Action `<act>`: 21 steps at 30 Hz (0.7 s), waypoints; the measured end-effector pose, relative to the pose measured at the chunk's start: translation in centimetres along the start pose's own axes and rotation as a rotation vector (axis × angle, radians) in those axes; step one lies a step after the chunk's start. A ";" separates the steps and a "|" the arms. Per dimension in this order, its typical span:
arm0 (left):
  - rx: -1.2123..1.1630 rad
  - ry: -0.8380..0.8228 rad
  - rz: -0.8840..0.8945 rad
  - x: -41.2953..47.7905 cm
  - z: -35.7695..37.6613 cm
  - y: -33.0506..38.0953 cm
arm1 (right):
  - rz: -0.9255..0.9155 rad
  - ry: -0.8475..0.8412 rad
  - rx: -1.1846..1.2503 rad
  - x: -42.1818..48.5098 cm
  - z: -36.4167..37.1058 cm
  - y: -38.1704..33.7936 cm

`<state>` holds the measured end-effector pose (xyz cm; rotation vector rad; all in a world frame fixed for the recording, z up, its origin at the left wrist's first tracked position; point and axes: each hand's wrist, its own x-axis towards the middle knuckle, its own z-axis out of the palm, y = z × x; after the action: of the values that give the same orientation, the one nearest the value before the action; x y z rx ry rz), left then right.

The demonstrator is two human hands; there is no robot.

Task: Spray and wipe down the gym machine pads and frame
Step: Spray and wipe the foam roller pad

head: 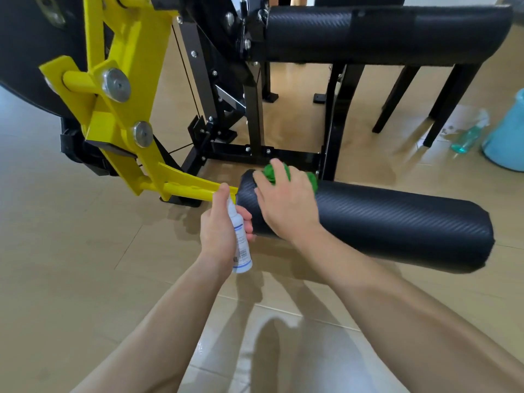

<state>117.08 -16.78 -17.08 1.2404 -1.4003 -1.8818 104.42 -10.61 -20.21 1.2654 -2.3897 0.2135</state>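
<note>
My left hand (219,231) grips a small white spray bottle (241,245), its nozzle pointing up beside the left end of the lower black roller pad (397,222). My right hand (286,199) presses a crumpled green cloth (310,178) onto the top of that pad near its left end; most of the cloth is hidden under the fingers. A second black roller pad (382,32) runs across the top of the view. The yellow lever arm (119,109) comes down from the upper left to the lower pad. The black frame (255,114) stands behind.
A teal spray bottle (469,136) lies on the tiled floor at the right, next to a light blue bucket (507,137). Black chair legs (397,100) stand behind the upper pad. A large black weight plate (31,46) fills the upper left corner.
</note>
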 end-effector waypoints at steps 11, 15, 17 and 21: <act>0.032 -0.091 -0.053 0.4 0.4 -1.0 | 0.007 -0.120 0.064 -6.4 -3.9 13.4; 0.114 -0.203 -0.068 -0.3 0.5 -2.2 | 0.046 -0.112 0.095 -7.4 -4.9 14.6; 0.170 -0.233 -0.063 -0.7 0.3 -2.6 | 0.085 -0.034 0.119 -7.2 -4.7 13.4; 0.223 -0.198 -0.072 -1.2 -0.8 -2.5 | -0.013 0.081 0.190 -7.4 -4.0 9.7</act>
<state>118.69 -15.34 -19.02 1.2489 -1.7311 -1.9849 101.32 1.78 -19.27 1.3283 -2.3357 0.4882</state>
